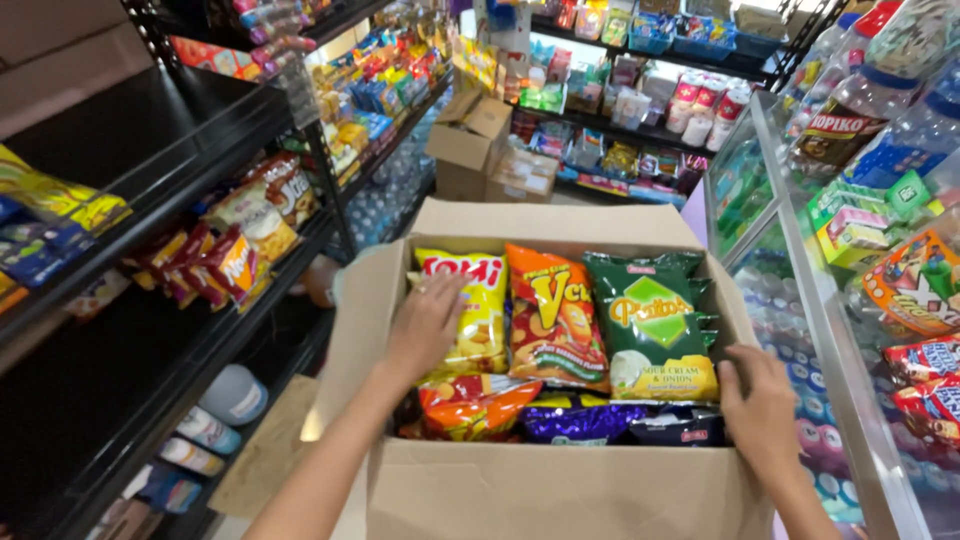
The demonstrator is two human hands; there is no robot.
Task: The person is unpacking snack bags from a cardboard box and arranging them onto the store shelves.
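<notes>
Matt brown cardboard box (560, 490), glossy plastic snack bags (555, 320), matt black metal shelves (150, 130)
</notes>
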